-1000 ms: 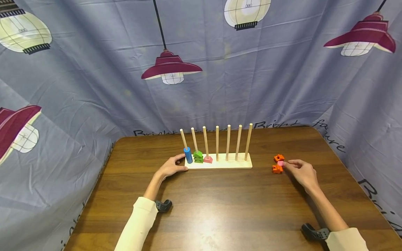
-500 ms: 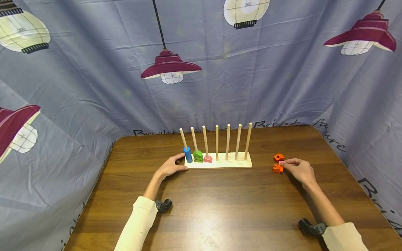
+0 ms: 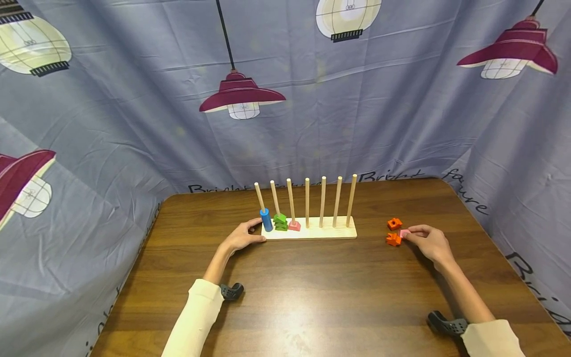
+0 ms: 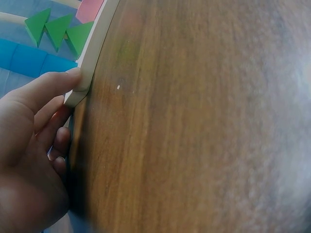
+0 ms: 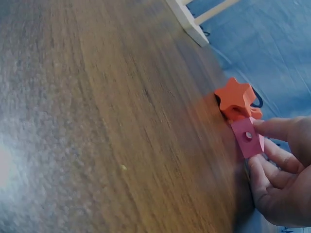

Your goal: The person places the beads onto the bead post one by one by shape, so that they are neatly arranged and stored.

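Observation:
My left hand (image 3: 241, 237) grips the left end of a wooden peg board (image 3: 327, 233), its thumb on the front edge in the left wrist view. Blue cylinders (image 3: 266, 221) are stacked on the leftmost peg. Green triangular blocks (image 3: 280, 222) sit on the second peg, and one pink-red block (image 3: 294, 226) on the third. Over at the right, my right hand (image 3: 430, 243) pinches a pink block (image 5: 247, 138) between thumb and fingers; a hole shows in its face. Just left of it lie two orange star-shaped blocks (image 3: 393, 240), one behind the other.
Bare upright pegs (image 3: 323, 201) fill the right part of the board. Brown wooden table surface (image 3: 321, 282) stretches between the hands and toward the front. A grey-blue curtain (image 3: 276, 144) printed with lamps hangs behind the table's back edge.
My right hand has shifted slightly right with the pink block, which now stands a little apart from the orange star blocks. The left hand keeps its hold on the board.

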Demonstrator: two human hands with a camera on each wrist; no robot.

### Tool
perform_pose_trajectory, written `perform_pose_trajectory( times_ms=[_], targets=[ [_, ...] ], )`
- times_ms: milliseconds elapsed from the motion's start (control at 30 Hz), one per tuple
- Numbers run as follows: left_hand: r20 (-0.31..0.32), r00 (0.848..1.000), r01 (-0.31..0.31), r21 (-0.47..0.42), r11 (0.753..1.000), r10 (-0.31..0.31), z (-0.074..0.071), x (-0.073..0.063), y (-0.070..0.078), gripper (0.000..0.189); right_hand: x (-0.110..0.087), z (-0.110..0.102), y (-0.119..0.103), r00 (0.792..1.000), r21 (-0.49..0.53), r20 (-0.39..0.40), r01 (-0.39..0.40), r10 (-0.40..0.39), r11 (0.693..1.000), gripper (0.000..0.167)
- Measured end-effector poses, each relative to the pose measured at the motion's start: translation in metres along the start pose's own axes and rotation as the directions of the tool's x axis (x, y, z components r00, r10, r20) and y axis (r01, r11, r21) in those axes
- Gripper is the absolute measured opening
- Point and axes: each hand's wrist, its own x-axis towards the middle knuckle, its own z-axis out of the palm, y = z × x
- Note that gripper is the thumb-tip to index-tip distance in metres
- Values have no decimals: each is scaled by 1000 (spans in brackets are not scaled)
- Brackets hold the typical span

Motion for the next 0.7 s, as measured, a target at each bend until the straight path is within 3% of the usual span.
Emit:
perform_pose_trajectory(
  times_ms=[333,500,700],
  targets=[
    [7,1000,10,7,1000,-10,0,-1,-2,71,-1,-1,2,995,-14,71,75,-74,997,62],
    [3,1000,11,3,1000,-11,-1,-1,-1,71,-2,-1,5,992,-30,59,114,-112,993,57],
    [2,1000,1,1,1000,-1,0,0,-2,70,-1,-2,7,991,39,57,123,-125,992,56]
  ],
)
